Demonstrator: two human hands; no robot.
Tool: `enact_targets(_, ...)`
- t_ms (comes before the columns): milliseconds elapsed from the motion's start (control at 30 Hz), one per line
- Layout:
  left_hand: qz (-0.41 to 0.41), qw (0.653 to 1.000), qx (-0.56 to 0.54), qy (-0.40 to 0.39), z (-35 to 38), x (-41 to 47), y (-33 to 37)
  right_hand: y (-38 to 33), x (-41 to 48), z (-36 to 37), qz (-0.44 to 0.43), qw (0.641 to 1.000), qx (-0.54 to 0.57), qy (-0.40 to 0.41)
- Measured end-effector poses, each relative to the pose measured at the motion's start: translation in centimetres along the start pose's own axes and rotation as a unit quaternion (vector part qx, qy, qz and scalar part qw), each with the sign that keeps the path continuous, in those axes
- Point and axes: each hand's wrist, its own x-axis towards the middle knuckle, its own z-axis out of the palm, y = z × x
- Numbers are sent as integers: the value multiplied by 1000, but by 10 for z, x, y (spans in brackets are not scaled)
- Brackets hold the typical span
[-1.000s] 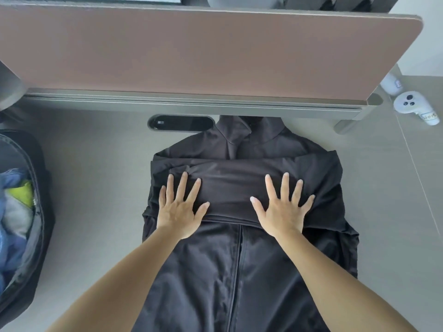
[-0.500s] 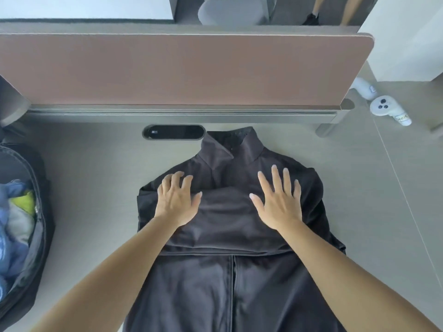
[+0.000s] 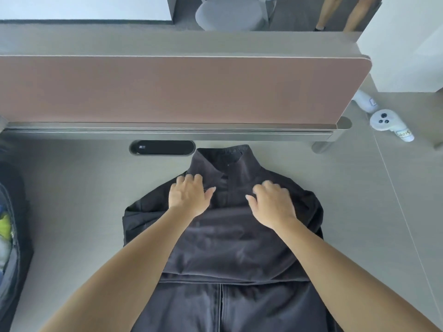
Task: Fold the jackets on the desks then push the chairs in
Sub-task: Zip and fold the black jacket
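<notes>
A black zip jacket (image 3: 230,248) lies flat on the grey desk (image 3: 72,200), collar toward the divider and sleeves folded across the chest. My left hand (image 3: 189,196) sits on the left shoulder beside the collar, fingers curled down into the fabric. My right hand (image 3: 272,203) does the same on the right shoulder. Both sets of fingertips are hidden in the cloth. The jacket's hem runs out of the bottom of the view.
A brown divider panel (image 3: 179,89) closes off the desk's far side, with a black cable slot (image 3: 161,147) just before it. An open dark backpack (image 3: 9,236) lies at the left edge. White controllers (image 3: 388,123) lie far right. A grey stool (image 3: 230,15) and a person's legs (image 3: 345,13) stand beyond the divider.
Both hands slid up from the folded sleeves to the shoulders by the collar, and their flat, spread fingers have curled into the fabric. The view tilted up.
</notes>
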Motion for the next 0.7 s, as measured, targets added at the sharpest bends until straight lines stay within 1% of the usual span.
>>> enact_targets(67,-4,999,3,-46,-2,11,12,-24,19,-7,-30,993,91,-72)
enact_targets(133,-5,997,19,-75,1,20,20,-46,36,-5,-10,989,113,-99)
enact_targets(233,-14,997,-42,-63,7,33,18,-64,49,4,44,992,87,-84)
enact_targets(333,-38,987,-144,-56,8,41,16,-65,54,9,46,996,50,-58)
enact_targets(433,-72,961,-267,-28,0,47,23,-66,54,11,34,999,15,-38)
enact_targets(533,-90,932,-351,1,-8,56,33,-65,51,13,76,997,17,-23)
enact_targets(600,-125,910,-396,-19,-6,60,38,-63,51,14,80,997,8,-23)
enact_targets(667,-162,882,-438,-53,-2,59,40,-61,52,14,54,998,-5,-29)
enact_targets(700,-167,874,-453,-57,-2,59,40,-60,53,12,45,999,-4,-28)
